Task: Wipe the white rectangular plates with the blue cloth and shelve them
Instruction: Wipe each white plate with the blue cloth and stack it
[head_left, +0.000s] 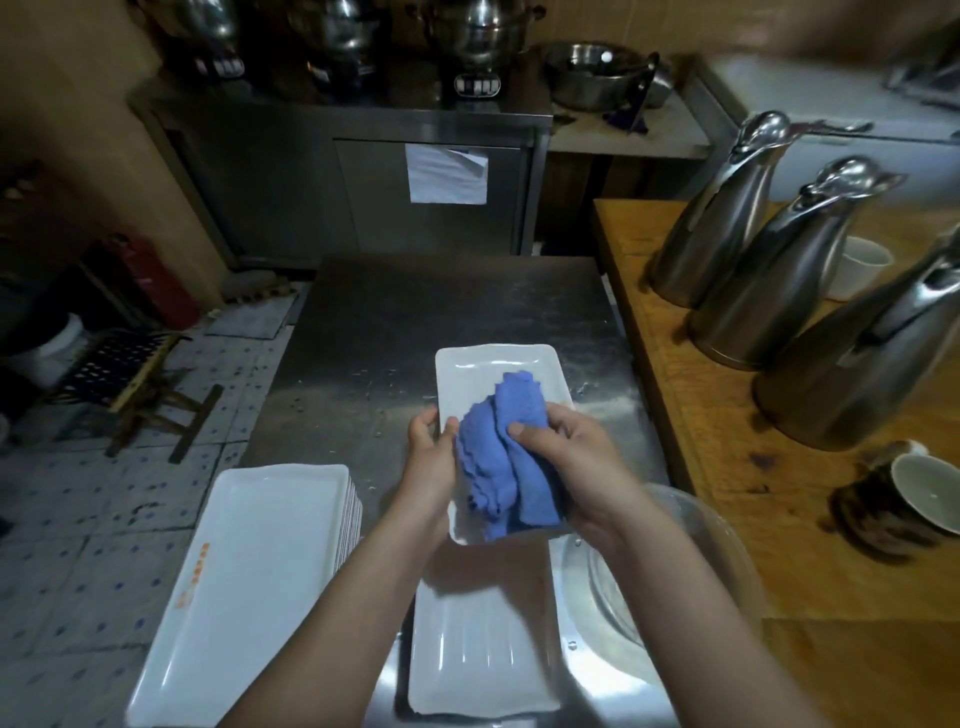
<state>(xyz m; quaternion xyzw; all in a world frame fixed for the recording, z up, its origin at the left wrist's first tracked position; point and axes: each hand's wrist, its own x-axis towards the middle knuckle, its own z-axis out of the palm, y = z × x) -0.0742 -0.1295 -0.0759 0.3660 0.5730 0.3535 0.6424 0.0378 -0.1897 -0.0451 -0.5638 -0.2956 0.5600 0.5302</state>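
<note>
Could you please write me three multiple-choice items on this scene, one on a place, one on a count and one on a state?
1. The stack of white plates sits: A. on the floor tiles; B. left of the held plate; C. on the far cabinet.
2. Steel jugs on the wooden counter: A. two; B. three; C. five.
3. The right grip is: A. flat on the table; B. lifting a jug; C. curled round the blue cloth.
Answers: 1 B, the stack lies to the lower left of the plate being wiped; 2 B, three tall jugs stand in a row; 3 C, its fingers and thumb pinch the cloth against that plate.
</note>
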